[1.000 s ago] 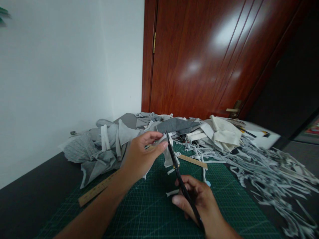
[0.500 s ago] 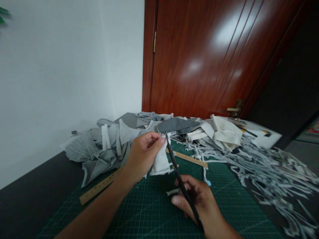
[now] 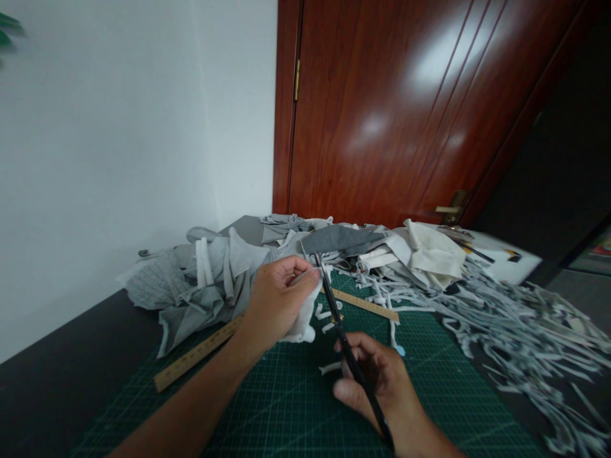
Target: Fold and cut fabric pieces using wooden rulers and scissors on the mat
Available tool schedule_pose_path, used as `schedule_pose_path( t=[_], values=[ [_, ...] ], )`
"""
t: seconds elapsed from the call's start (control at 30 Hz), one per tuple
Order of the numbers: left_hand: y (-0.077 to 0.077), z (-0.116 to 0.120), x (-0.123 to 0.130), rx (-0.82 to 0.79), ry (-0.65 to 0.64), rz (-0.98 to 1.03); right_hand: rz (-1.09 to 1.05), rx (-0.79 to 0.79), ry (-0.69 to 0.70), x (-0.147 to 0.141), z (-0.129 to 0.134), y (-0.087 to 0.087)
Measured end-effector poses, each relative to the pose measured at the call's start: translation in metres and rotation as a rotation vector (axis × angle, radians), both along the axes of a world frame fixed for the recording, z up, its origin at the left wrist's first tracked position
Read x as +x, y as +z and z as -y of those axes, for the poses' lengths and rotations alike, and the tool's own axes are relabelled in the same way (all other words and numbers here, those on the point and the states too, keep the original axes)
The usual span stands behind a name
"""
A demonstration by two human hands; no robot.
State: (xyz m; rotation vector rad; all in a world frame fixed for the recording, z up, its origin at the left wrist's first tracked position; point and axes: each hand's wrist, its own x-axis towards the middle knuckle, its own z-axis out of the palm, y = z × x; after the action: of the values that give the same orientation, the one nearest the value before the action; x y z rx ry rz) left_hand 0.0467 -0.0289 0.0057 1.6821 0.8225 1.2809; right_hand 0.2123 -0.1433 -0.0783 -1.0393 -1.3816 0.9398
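Observation:
My left hand (image 3: 281,299) pinches a small piece of pale fabric (image 3: 305,315) between thumb and fingers, and the fabric hangs below the fingertips. Black-handled scissors (image 3: 341,331) are held in my right hand (image 3: 377,381), its fingers around the handles. The blades point up and away, with their tips just right of my left fingertips. Both hands are over a green cutting mat (image 3: 296,407). Small white scraps (image 3: 328,328) lie on the mat beside the scissors.
Grey fabric (image 3: 176,280) is heaped at the left. Cream cloth (image 3: 434,254) and a tangle of grey strips (image 3: 496,324) lie at the right. Wooden rulers (image 3: 200,353) rest on the mat. A white wall (image 3: 119,127) and a brown door (image 3: 382,114) stand behind.
The pale fabric in my left hand has turned and drawn slightly left, away from the scissor blades. More white scraps now show on the mat. My right hand has barely moved.

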Motion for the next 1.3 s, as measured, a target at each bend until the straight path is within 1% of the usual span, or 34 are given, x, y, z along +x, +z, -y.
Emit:
schedule_pose_path(
  t=[0.3, 0.47, 0.57, 0.67, 0.77, 0.83, 0.9, 0.93, 0.97, 1.07, 1.13, 1.17, 1.23, 1.3],
  values=[
    [-0.007, -0.003, 0.004, 0.027, -0.047, -0.022, -0.014, -0.024, -0.005, 0.0, -0.002, -0.003],
    [-0.007, 0.0, 0.005, 0.039, -0.033, -0.027, -0.013, -0.126, -0.006, 0.0, -0.003, -0.01],
    [-0.008, -0.001, 0.004, 0.06, -0.027, -0.035, -0.026, -0.162, -0.053, -0.001, -0.007, -0.013],
    [-0.001, -0.008, -0.006, 0.116, -0.01, -0.054, 0.008, -0.145, -0.156, 0.007, -0.014, -0.007],
    [0.018, -0.024, -0.024, 0.2, 0.036, -0.11, 0.171, -0.124, -0.244, 0.029, -0.02, 0.011],
    [0.032, -0.038, -0.04, 0.272, 0.07, -0.196, 0.373, -0.132, -0.282, 0.05, -0.021, 0.025],
    [0.041, -0.054, -0.054, 0.346, 0.118, -0.289, 0.628, -0.183, -0.347, 0.071, -0.02, 0.037],
    [0.042, -0.062, -0.061, 0.377, 0.138, -0.335, 0.744, -0.213, -0.383, 0.082, -0.019, 0.04],
    [0.041, -0.07, -0.067, 0.405, 0.16, -0.375, 0.81, -0.236, -0.412, 0.092, -0.017, 0.042],
    [0.032, -0.086, -0.082, 0.481, 0.218, -0.457, 0.923, -0.284, -0.477, 0.12, -0.012, 0.04],
    [0.027, -0.087, -0.089, 0.531, 0.268, -0.456, 0.989, -0.315, -0.525, 0.137, -0.009, 0.033],
    [0.026, -0.084, -0.092, 0.555, 0.291, -0.445, 1.019, -0.329, -0.548, 0.144, -0.008, 0.029],
    [0.026, -0.069, -0.094, 0.597, 0.311, -0.424, 1.069, -0.356, -0.584, 0.156, -0.005, 0.022],
    [0.026, -0.044, -0.092, 0.63, 0.272, -0.421, 1.102, -0.385, -0.605, 0.163, -0.004, 0.017]
  ],
)
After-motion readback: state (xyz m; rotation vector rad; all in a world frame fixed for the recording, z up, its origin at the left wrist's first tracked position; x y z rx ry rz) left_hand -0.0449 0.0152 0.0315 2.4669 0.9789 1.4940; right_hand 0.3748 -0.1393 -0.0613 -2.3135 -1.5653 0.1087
